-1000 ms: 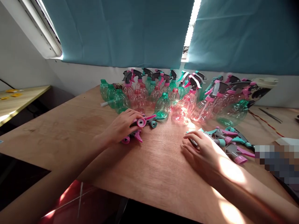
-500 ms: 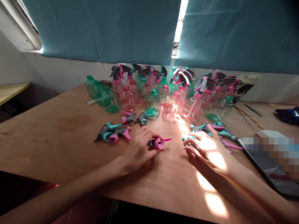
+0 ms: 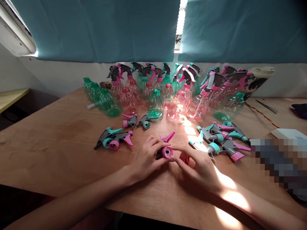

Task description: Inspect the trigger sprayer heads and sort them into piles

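Observation:
My left hand (image 3: 145,159) is closed around a grey spray head with a pink collar and pink trigger (image 3: 165,150), held just above the wooden table (image 3: 59,140). My right hand (image 3: 199,166) has come in from the right, and its fingertips touch the pink collar. Whether the right hand pinches anything else I cannot make out. Loose spray heads lie to the left (image 3: 112,139) and to the right (image 3: 220,137) of my hands.
Several pink and green plastic bottles (image 3: 155,102), some fitted with spray heads, stand in a cluster at the back by the wall. Two more loose spray heads (image 3: 137,121) lie before them. A white box (image 3: 287,133) and cables sit at far right.
My left hand carried the pink-collared spray head from the pile on the left toward the table's middle. My right hand left the right-hand pile and met it at the collar.

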Tool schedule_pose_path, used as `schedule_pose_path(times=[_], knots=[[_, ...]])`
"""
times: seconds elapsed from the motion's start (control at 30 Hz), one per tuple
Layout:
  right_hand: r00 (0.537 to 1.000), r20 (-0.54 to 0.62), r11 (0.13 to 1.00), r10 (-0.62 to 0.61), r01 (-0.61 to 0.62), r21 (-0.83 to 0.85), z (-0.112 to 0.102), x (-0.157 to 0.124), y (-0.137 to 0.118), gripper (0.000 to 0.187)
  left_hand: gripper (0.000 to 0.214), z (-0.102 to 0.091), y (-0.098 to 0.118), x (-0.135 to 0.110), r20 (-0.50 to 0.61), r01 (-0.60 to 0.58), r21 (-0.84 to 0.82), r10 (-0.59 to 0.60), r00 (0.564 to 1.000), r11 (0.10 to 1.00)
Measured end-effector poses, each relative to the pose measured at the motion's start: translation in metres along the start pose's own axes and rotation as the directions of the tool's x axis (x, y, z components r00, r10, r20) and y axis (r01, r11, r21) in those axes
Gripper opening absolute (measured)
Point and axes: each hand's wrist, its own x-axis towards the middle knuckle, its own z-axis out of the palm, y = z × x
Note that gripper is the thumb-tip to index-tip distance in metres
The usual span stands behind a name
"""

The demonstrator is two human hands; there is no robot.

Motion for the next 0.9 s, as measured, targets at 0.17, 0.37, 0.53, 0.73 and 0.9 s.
schedule_pose_path(times=[0.17, 0.37, 0.53, 0.73, 0.9], knots=[[0.999, -0.003, 0.997, -0.046, 0.046, -0.063, 0.004, -0.010, 0.005, 0.025, 0.029, 0.001, 0.001, 0.000, 0.006, 0.020, -0.059, -0.019, 1.000, 0.998], [0.999, -0.021, 0.985, -0.033, 0.029, -0.168, 0.006, -0.014, 0.001, 0.030, 0.023, 0.000, 0.004, 0.001, -0.013, 0.018, -0.061, -0.018, 1.000, 0.998], [0.998, 0.001, 0.998, 0.067, -0.067, -0.011, 0.010, -0.013, -0.004, 0.031, 0.020, 0.001, 0.000, -0.001, -0.021, -0.013, -0.065, 0.011, 1.000, 0.998], [0.996, 0.044, 0.985, 0.082, -0.088, 0.150, 0.008, -0.007, -0.002, 0.025, 0.021, 0.000, 0.002, -0.001, 0.040, 0.037, -0.098, -0.033, 0.999, 0.995], [0.998, 0.017, 0.990, 0.061, -0.063, 0.123, 0.008, -0.009, 0.003, 0.017, 0.020, 0.002, 0.001, -0.001, 0.036, -0.037, -0.103, 0.040, 0.999, 0.994]])
